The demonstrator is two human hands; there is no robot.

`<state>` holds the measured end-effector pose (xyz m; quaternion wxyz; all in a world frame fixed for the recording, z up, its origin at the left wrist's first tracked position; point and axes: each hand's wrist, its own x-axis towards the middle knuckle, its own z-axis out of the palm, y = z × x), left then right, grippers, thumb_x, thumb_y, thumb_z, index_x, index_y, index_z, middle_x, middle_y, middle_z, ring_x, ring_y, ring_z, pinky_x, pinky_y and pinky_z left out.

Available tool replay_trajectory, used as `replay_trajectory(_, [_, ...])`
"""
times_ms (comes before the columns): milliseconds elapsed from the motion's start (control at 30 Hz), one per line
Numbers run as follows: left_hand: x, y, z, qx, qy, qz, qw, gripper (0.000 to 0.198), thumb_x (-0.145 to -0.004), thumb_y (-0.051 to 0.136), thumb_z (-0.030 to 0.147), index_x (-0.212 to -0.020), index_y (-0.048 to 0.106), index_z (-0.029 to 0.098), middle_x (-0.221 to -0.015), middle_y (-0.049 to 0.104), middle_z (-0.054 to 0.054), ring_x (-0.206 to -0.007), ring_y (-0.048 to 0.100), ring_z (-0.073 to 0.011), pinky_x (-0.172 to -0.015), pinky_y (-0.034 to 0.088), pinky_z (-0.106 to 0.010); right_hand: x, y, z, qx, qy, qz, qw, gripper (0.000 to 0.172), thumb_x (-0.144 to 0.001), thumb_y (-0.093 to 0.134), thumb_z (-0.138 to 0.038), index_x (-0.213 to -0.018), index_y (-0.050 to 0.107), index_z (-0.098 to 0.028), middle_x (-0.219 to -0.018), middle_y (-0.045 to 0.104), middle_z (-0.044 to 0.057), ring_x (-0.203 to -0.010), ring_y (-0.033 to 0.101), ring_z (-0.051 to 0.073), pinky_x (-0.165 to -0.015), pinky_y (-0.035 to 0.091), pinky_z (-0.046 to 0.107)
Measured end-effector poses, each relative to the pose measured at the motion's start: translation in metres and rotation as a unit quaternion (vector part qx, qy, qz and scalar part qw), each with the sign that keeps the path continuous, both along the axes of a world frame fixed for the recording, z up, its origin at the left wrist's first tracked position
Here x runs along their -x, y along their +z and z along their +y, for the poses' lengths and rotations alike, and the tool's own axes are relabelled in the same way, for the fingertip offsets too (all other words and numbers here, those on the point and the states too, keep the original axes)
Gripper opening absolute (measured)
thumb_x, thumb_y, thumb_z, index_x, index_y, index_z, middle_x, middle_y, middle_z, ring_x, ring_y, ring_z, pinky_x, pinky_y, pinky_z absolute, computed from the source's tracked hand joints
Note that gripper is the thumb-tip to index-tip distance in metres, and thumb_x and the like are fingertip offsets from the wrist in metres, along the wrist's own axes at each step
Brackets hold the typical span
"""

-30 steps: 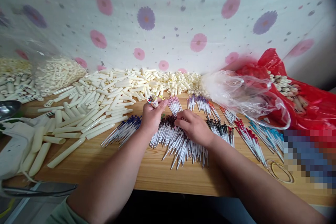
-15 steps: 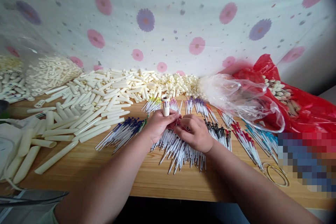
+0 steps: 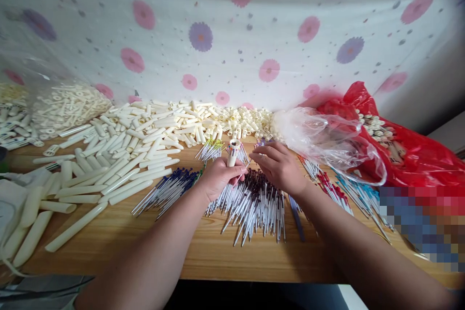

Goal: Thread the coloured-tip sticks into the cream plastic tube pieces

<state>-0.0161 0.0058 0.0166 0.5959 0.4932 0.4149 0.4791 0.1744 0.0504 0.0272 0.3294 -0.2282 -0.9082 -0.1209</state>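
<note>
Flowered cloth [image 3: 232, 34] hangs as a backdrop behind a wooden bench [image 3: 218, 254] that is crowded with pen parts.

Near the middle of the bench, the left hand [image 3: 220, 177] is closed around a white pen barrel [image 3: 233, 151]. It holds the barrel nearly upright, just above the surface. The barrel's open top shows small coloured ends inside.

The right hand [image 3: 281, 167] is just beside it, palm down, with its fingers loosely curved and pointing at the barrel. The fingertips are close to the left thumb. I cannot tell whether they pinch a thin refill.

Under and in front of both hands lies a loose heap of dark-tipped refills [image 3: 254, 206], fanned toward the near edge. To its left is a bundle of blue-tipped refills [image 3: 165, 190]. A small bunch of yellow-tipped refills [image 3: 209, 147] sits just behind the left hand. Red-tipped refills [image 3: 336, 189] lie to the right of the right wrist.

Further left, a broad spread of white barrels [image 3: 127, 147] covers the bench, with longer cream tubes [image 3: 76, 225] nearer the edge. Cream springs [image 3: 249, 118] are piled against the cloth. A clear plastic bag [image 3: 327, 135] lies at the right, overlapping a red bag [image 3: 414, 155] that holds more small parts.
</note>
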Motion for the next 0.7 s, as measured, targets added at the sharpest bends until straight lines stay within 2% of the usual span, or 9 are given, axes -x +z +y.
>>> replay_trajectory(100, [0.004,-0.001,0.002,0.000,-0.009,0.029,1.000,0.013,-0.066,0.065,0.024,-0.058,0.062,0.014,-0.051,0.056,0.000,-0.041,0.042,-0.0063,-0.041,0.030,-0.020,-0.003,0.012,0.014,-0.009,0.025,-0.072,0.997,0.022,-0.090,0.045,-0.018,-0.095,0.066,-0.019,-0.094,0.066,0.008,-0.090,0.051,0.020,-0.078,0.045,0.034])
replay_trajectory(167, [0.009,-0.002,0.006,0.008,0.021,0.053,0.998,0.012,-0.065,0.065,0.023,-0.059,0.061,0.014,-0.051,0.056,0.000,-0.041,0.041,-0.0060,-0.041,0.030,-0.019,-0.002,0.017,0.026,-0.003,0.014,-0.106,0.994,0.025,-0.091,0.042,-0.018,-0.092,0.067,-0.018,-0.094,0.066,0.009,-0.091,0.051,0.020,-0.079,0.044,0.033])
replay_trajectory(233, [0.015,-0.002,0.011,0.011,0.102,0.067,0.992,0.012,-0.064,0.066,0.024,-0.062,0.061,0.014,-0.053,0.056,0.001,-0.042,0.042,-0.0060,-0.041,0.030,-0.019,-0.002,0.017,0.039,0.055,-0.059,-0.129,0.988,0.025,-0.090,0.042,-0.018,-0.091,0.067,-0.017,-0.095,0.065,0.010,-0.092,0.051,0.021,-0.080,0.042,0.032])
replay_trajectory(300, [0.021,-0.002,0.016,0.004,0.219,0.046,0.975,0.015,-0.064,0.067,0.027,-0.067,0.060,0.014,-0.053,0.054,0.003,-0.042,0.040,-0.0055,-0.041,0.030,-0.018,0.000,0.011,0.052,0.136,-0.162,-0.135,0.968,0.024,-0.088,0.043,-0.017,-0.088,0.067,-0.016,-0.092,0.066,0.012,-0.089,0.054,0.021,-0.078,0.041,0.031])
replay_trajectory(367, [0.024,0.000,0.019,-0.015,0.315,0.001,0.949,0.017,-0.064,0.067,0.029,-0.067,0.058,0.015,-0.053,0.051,0.005,-0.041,0.037,-0.0046,-0.040,0.028,-0.018,0.006,0.000,0.062,0.199,-0.235,-0.135,0.942,0.022,-0.083,0.046,-0.015,-0.083,0.068,-0.015,-0.082,0.067,0.011,-0.078,0.058,0.020,-0.069,0.040,0.028])
replay_trajectory(400, [0.024,0.001,0.020,-0.027,0.340,-0.022,0.940,0.018,-0.064,0.067,0.029,-0.067,0.056,0.015,-0.053,0.050,0.005,-0.040,0.036,-0.0042,-0.039,0.027,-0.019,0.010,-0.008,0.066,0.219,-0.254,-0.135,0.932,0.020,-0.080,0.048,-0.014,-0.080,0.068,-0.015,-0.077,0.068,0.010,-0.071,0.058,0.019,-0.064,0.039,0.027])
replay_trajectory(467, [0.023,0.002,0.020,-0.052,0.360,-0.051,0.930,0.018,-0.065,0.067,0.029,-0.066,0.055,0.016,-0.053,0.049,0.006,-0.040,0.035,-0.0042,-0.039,0.026,-0.019,0.020,-0.022,0.071,0.252,-0.274,-0.139,0.918,0.018,-0.074,0.051,-0.013,-0.075,0.069,-0.015,-0.071,0.068,0.009,-0.062,0.059,0.017,-0.057,0.037,0.025])
replay_trajectory(567, [0.020,0.004,0.018,-0.076,0.371,-0.067,0.923,0.019,-0.065,0.068,0.029,-0.068,0.053,0.017,-0.054,0.049,0.006,-0.041,0.036,-0.0045,-0.039,0.028,-0.019,0.038,-0.038,0.074,0.292,-0.287,-0.140,0.902,0.016,-0.070,0.054,-0.014,-0.073,0.070,-0.015,-0.073,0.070,0.009,-0.063,0.061,0.017,-0.054,0.035,0.023])
replay_trajectory(700, [0.022,0.006,0.018,-0.085,0.400,-0.094,0.908,0.020,-0.066,0.067,0.030,-0.068,0.051,0.017,-0.058,0.051,0.005,-0.041,0.035,-0.0039,-0.038,0.027,-0.019,0.049,-0.035,0.074,0.324,-0.274,-0.123,0.897,0.018,-0.074,0.055,-0.021,-0.074,0.072,-0.014,-0.071,0.070,0.008,-0.063,0.061,0.017,-0.054,0.036,0.023])
